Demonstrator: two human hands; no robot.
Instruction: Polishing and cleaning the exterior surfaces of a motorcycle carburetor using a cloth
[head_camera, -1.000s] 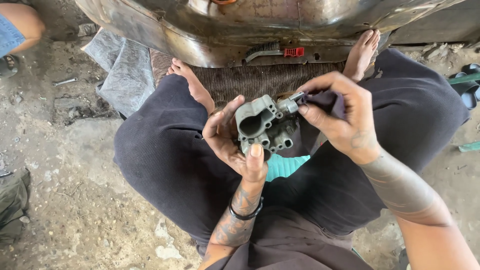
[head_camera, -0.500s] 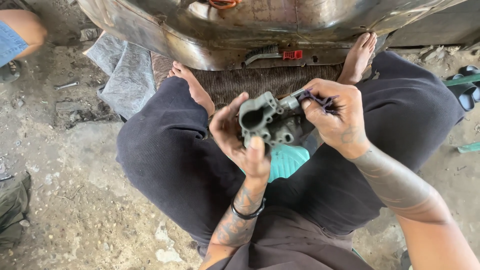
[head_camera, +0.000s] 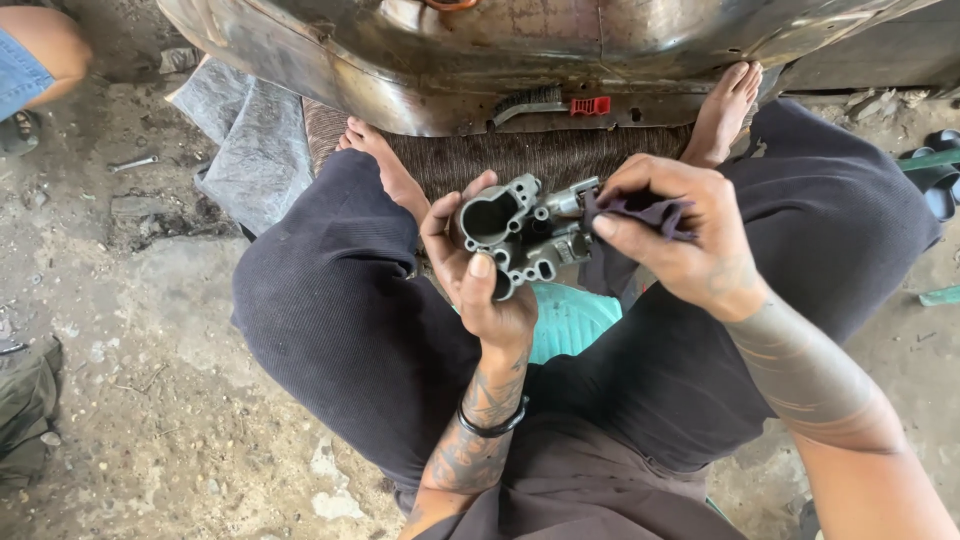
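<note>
Grey cast-metal carburettor body (head_camera: 520, 235) sits gripped in our left hand (head_camera: 478, 285); our right hand (head_camera: 680, 240) pinches a dark purple cloth (head_camera: 640, 212) against it.

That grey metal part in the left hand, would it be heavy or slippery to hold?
The metal part looks like solid cast metal, so probably stiff and heavy for its size. Its lumpy, holed shape likely gives the left hand good grip, though a greasy film could make it slick.

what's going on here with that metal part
A person sits on a low teal stool on a dirt floor. The left hand cradles a grey cast-metal part with a round bore. The right hand presses a dark cloth against the part's side. A dented metal tank lies just ahead, by the bare feet.
</note>
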